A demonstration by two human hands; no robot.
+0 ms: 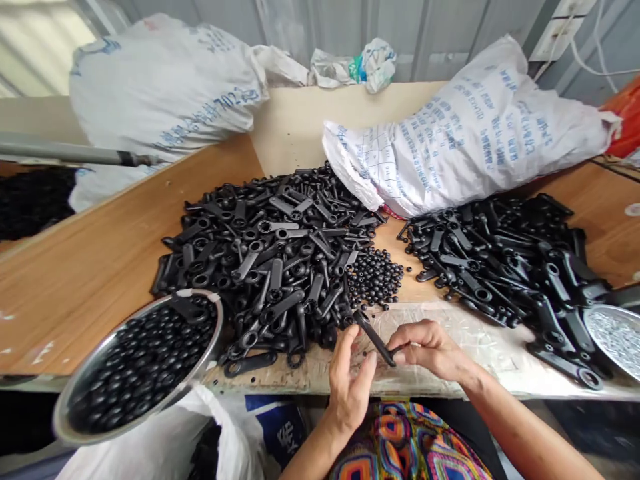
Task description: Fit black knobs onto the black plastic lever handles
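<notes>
A black plastic crank handle point(375, 339) slants across the space between my hands, over the table's front strip. My left hand point(349, 381) has its fingers closed about the handle's far part, with the thumb lower along it. At the near end, the thumb and fingers of my right hand point(433, 348) pinch a dark piece that sticks out from the handle; the fingertips partly hide it. Just beyond lies a heap of small black balls point(376, 275), some showing holes. A big pile of similar black handles point(273, 267) spreads to the left.
Another pile of black handles point(500, 260) lies right. A metal bowl point(219, 333) of larger black knobs stands at the left front edge; a second bowl point(613, 311) with small silvery pieces is far right. White printed sacks point(460, 133) lie behind. A wooden board point(100, 267) borders the left.
</notes>
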